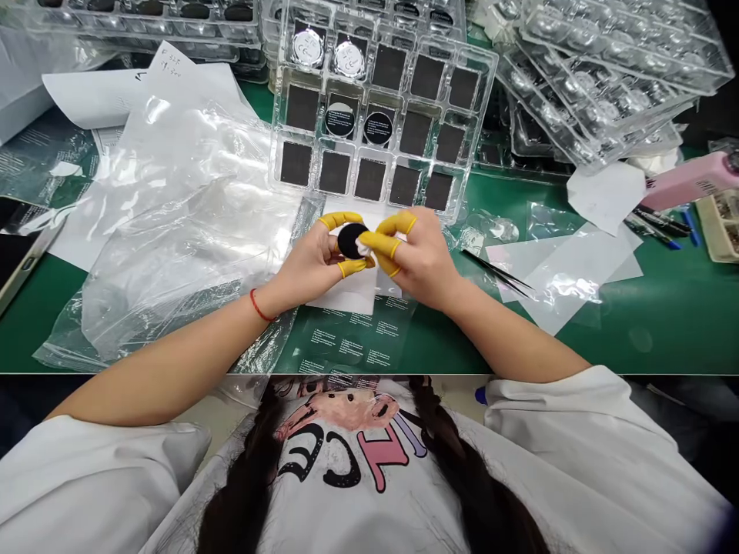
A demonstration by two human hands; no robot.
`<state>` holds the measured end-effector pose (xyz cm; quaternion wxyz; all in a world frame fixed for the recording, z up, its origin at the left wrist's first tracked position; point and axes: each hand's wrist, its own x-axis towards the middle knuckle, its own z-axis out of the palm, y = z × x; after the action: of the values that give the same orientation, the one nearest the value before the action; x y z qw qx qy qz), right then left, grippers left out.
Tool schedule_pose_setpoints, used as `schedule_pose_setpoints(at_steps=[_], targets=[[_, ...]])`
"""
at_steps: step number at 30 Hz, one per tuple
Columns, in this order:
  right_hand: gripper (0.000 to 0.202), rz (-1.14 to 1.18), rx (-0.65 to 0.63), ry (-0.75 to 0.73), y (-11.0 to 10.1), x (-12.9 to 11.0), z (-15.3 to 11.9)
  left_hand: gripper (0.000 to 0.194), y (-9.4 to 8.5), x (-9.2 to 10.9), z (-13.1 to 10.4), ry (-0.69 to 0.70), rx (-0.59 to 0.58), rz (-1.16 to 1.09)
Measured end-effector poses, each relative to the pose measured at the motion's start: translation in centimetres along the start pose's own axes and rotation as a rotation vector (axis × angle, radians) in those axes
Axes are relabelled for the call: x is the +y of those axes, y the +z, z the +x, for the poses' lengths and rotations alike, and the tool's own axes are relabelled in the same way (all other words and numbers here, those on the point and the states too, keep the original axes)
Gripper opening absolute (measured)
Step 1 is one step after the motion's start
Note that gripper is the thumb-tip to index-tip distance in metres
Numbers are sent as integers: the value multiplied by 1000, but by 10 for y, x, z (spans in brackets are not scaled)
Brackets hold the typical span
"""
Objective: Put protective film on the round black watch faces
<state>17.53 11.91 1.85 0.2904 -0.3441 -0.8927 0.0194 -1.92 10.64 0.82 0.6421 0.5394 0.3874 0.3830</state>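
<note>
Over the paper [346, 298], the disc [348, 240] is gripped by its edge in the left hand [312, 260]; a wad [363, 247] is pinched at it by the right hand [426, 255]. Slippage could be caused by uneven pressure. Forward room is limited by the tray [486, 108]; bare table [663, 315] is found right of the tweezers [497, 272].

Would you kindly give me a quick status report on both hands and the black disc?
Left hand gripping round black disc. Right hand pinching small white wad at disc's edge. Clear compartmented plastic tray beyond, not blocking.
</note>
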Motion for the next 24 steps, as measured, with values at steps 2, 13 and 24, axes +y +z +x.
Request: schedule_pose_setpoints(at_steps=[2, 13, 24], targets=[[27, -63, -3, 46, 2, 3, 4, 63, 2, -1, 0, -19, -35, 1], [17, -159, 95, -409, 5, 9, -2, 64, -4, -12, 6, 117, 3, 46], [25, 5, 162, -2, -3, 26, 3, 62, -5, -9, 6, 204, -7, 47]])
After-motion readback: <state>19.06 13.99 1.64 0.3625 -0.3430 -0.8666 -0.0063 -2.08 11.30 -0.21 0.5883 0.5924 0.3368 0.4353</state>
